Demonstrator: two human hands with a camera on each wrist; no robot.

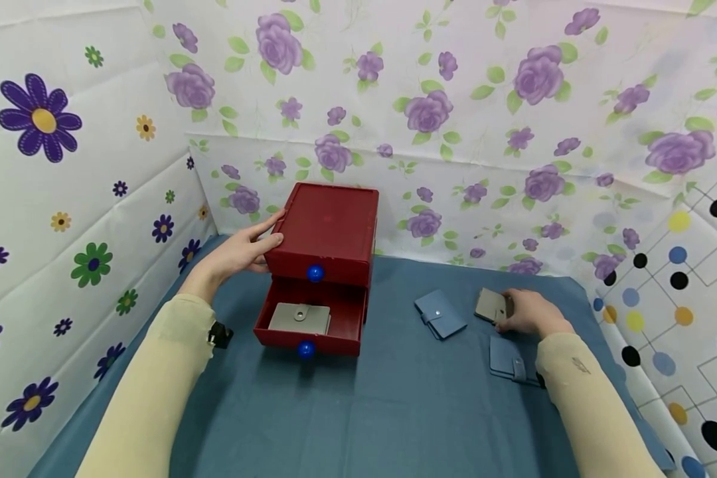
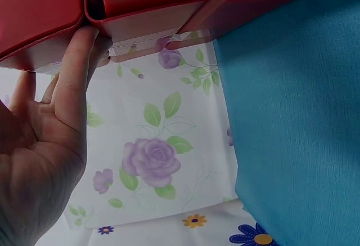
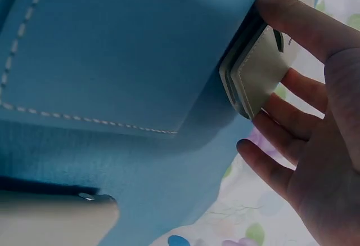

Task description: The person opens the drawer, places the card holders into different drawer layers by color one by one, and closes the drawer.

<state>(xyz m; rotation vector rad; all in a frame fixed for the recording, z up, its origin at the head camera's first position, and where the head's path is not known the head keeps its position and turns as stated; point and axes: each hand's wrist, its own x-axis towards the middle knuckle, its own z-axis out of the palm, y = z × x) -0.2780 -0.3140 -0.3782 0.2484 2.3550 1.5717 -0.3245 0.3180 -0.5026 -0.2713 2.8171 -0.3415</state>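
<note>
A red two-drawer box [image 1: 334, 222] with blue knobs stands left of the middle. Its lower drawer [image 1: 349, 318] is pulled out and a grey wallet [image 1: 299, 317] with a snap strap lies in it. My left hand [image 1: 239, 255] rests against the box's left side, thumb on the top edge; in the left wrist view its fingers [image 2: 77, 71] lie extended along the side. On the right, my right hand [image 1: 532, 312] pinches a second grey wallet [image 1: 488, 305] between thumb and fingers. That wallet [image 3: 261, 68] stands partly on edge in the right wrist view.
One blue wallet [image 1: 441, 314] lies between the box and my right hand. Another blue wallet [image 1: 504, 357] lies just below that hand, partly hidden by the sleeve. Patterned sheets [image 1: 430, 133] rise behind and beside the blue cloth [image 1: 394, 411].
</note>
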